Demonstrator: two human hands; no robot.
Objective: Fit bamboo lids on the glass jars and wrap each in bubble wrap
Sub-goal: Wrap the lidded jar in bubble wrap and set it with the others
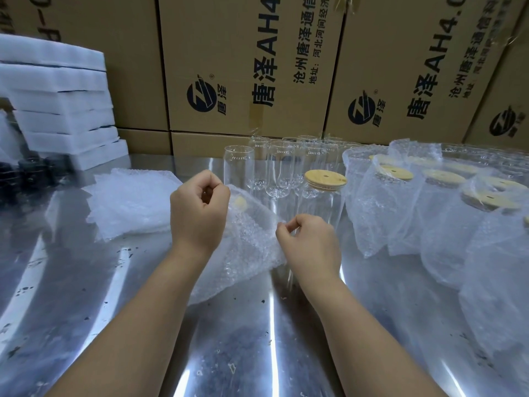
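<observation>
**Two hands hold the bubble wrap**

The left hand (200,207) and right hand (309,239) each pinch an edge of the clear, bumpy bubble wrap (246,247), fingers (213,181) clamped on it, just above the shiny bench (257,339). Behind it stands a glass jar (320,207) with a round bamboo lid (325,179).

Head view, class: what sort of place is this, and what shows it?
Probably a warehouse packing bench: printed brown cardboard cartons behind a shiny steel table, clear lidless glass jars, piled clear bubble-wrap sheets.
</observation>
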